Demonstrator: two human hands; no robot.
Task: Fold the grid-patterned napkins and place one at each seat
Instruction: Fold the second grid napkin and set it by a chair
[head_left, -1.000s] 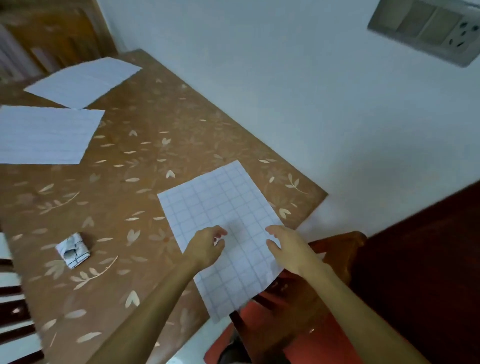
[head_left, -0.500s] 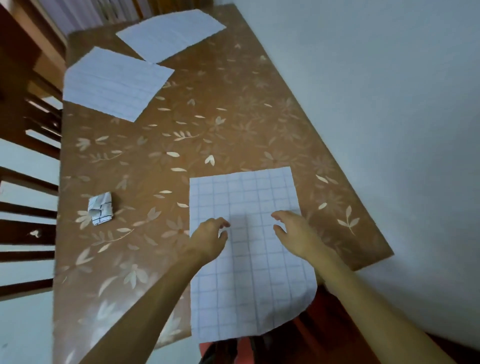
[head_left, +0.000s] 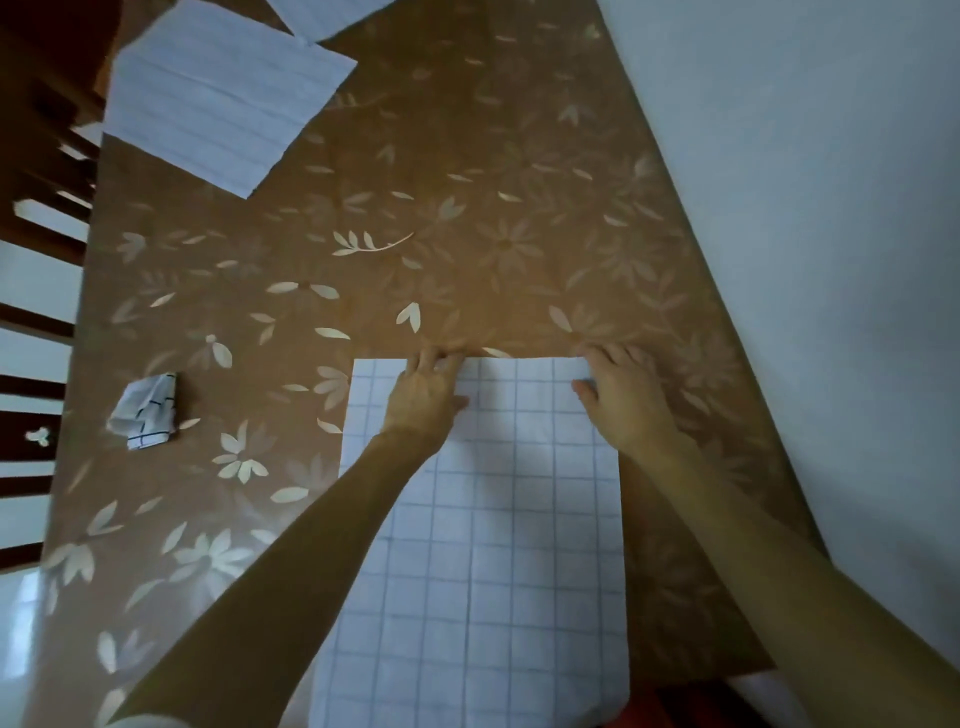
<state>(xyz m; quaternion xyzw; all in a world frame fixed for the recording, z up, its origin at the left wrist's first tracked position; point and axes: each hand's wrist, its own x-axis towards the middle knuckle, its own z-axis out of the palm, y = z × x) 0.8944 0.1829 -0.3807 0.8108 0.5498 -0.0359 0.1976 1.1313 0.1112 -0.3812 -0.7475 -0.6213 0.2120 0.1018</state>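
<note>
Both of our hands have slid from the middle of the grid napkin (head_left: 483, 545) up to its far edge since half a second ago, and our view now sits more squarely over the sheet. We see our left hand (head_left: 426, 400) at the far edge, a little left of its middle, fingers curled over the border and thumb lying on top of the sheet, pinching it. Our right hand (head_left: 623, 400) takes the far right corner the same way, thumb pressed on the paper and fingers wrapped past the edge. We see the grid napkin lying flat and unfolded on the near right part of the table (head_left: 467, 234), long side running away from us, its near end reaching past the near table edge. On the left, well apart from it, sits a small crumpled napkin (head_left: 145, 410). Far left we see a lined sheet (head_left: 218, 104) lying flat, with the corner of another sheet (head_left: 322, 15) just beyond it at the top of the view. A dark wooden chair (head_left: 41, 208) stands along the table's left side, and a pale wall (head_left: 805, 208) runs along the right.
</note>
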